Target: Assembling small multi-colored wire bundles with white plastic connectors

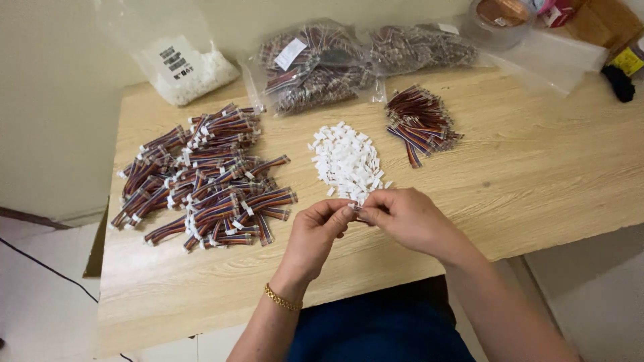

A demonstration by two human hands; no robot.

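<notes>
My left hand and right hand pinch one small white connector between their fingertips. I keep it level, steadied just at six o'clock of the white connector pile.

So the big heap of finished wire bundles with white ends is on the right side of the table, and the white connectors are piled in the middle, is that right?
Not quite. The head view shows the heap of wire bundles on the left side of the table. The white connectors are indeed piled in the middle.

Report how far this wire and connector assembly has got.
Done: a large pile of wire bundles with white ends lies left. In hand: left hand and right hand pinch something small at the white connector heap. Left: that heap, loose wires, and sealed bags behind.
</notes>
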